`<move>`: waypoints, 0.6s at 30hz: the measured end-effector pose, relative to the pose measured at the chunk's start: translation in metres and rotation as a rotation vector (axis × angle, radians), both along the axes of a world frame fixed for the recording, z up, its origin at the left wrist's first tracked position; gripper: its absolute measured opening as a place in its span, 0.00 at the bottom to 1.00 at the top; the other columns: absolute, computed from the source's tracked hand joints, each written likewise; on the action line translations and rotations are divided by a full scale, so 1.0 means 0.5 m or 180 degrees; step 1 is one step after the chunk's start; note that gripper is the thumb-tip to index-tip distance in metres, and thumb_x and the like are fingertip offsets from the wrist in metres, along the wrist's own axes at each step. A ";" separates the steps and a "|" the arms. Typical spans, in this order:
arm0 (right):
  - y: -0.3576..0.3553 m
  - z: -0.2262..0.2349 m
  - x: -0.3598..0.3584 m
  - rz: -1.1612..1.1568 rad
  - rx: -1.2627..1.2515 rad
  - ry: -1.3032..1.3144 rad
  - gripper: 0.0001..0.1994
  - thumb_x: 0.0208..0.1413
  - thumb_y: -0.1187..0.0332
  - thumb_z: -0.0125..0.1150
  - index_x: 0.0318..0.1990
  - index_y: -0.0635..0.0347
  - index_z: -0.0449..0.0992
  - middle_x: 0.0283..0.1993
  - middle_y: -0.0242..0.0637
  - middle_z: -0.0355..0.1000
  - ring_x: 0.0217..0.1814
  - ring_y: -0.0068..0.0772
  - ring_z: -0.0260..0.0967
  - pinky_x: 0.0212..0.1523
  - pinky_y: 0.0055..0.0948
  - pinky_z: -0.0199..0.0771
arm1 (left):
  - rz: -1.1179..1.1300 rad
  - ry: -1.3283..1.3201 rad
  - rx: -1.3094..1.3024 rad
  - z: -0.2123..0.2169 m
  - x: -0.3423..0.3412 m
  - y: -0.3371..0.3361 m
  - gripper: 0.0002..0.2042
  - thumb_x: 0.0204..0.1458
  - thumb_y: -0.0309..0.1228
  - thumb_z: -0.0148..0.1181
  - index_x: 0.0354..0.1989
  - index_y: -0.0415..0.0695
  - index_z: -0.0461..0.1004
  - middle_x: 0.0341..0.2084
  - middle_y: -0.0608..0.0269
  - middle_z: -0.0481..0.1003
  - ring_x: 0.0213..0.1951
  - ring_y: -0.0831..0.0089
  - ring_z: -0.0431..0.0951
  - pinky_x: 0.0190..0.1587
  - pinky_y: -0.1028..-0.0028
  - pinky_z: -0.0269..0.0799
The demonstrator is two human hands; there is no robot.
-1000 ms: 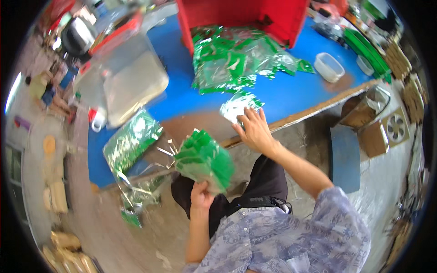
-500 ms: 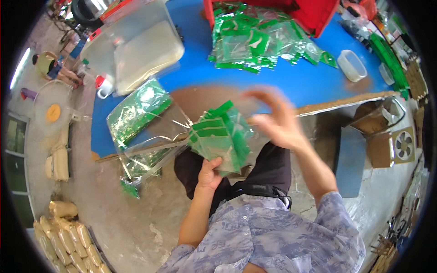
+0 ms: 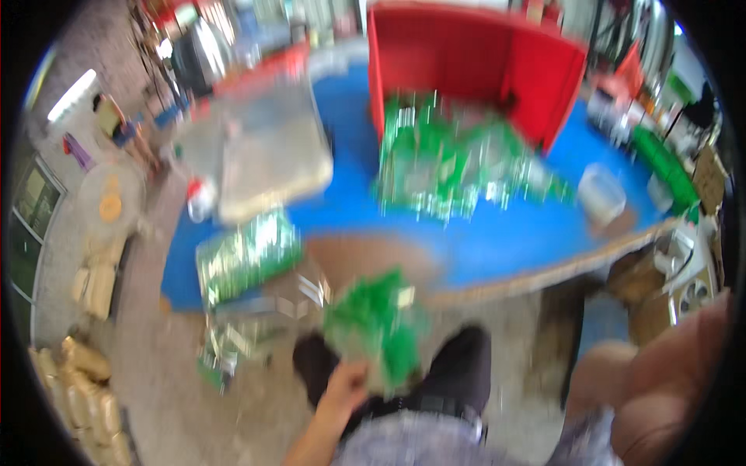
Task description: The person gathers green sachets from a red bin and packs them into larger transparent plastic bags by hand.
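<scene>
While my left hand [image 3: 346,384] (head view) grips a bundle of green packets [image 3: 373,318], seemingly gathered, plenty looks left: a loose heap [image 3: 443,167] spills from the red bin [image 3: 466,58]. My right fingers, blurred, I can't tell.

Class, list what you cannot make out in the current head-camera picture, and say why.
Head view, all:
Left hand: how many green packets it holds; overlap and blur.
Right hand: its finger positions; blur, at the right rim.
Red bin: its lower inside; the packet pile covers it.
Distant person: what they handle; too small, blurred.
</scene>
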State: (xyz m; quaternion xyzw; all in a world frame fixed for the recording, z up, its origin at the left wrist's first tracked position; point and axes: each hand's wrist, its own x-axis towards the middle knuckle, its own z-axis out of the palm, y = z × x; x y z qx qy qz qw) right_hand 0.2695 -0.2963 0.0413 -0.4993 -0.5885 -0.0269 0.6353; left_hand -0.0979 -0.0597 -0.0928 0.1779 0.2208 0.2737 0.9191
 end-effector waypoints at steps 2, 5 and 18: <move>0.021 -0.002 0.081 -0.0306 0.0564 -0.0529 0.31 0.63 0.51 0.56 0.64 0.65 0.63 0.64 0.50 0.66 0.68 0.46 0.61 0.68 0.45 0.59 | -0.0176 0.0034 -0.0058 0.036 0.010 -0.020 0.34 0.49 0.22 0.58 0.69 0.45 0.58 0.63 0.58 0.65 0.62 0.60 0.69 0.64 0.54 0.67; -0.007 -0.022 0.166 -0.0798 0.1032 -0.0884 0.31 0.63 0.50 0.55 0.65 0.66 0.62 0.64 0.51 0.65 0.69 0.46 0.61 0.69 0.45 0.58 | -0.0404 -0.0461 -0.0663 0.007 -0.028 -0.032 0.28 0.49 0.22 0.67 0.61 0.42 0.70 0.55 0.57 0.75 0.57 0.59 0.75 0.61 0.54 0.71; -0.051 0.071 -0.010 -0.1018 -0.0727 0.0419 0.35 0.65 0.48 0.52 0.69 0.68 0.57 0.67 0.56 0.62 0.71 0.47 0.57 0.70 0.46 0.54 | -0.0421 -0.0002 -0.0207 0.058 0.052 0.038 0.26 0.49 0.28 0.64 0.59 0.39 0.69 0.49 0.55 0.77 0.50 0.57 0.78 0.59 0.53 0.72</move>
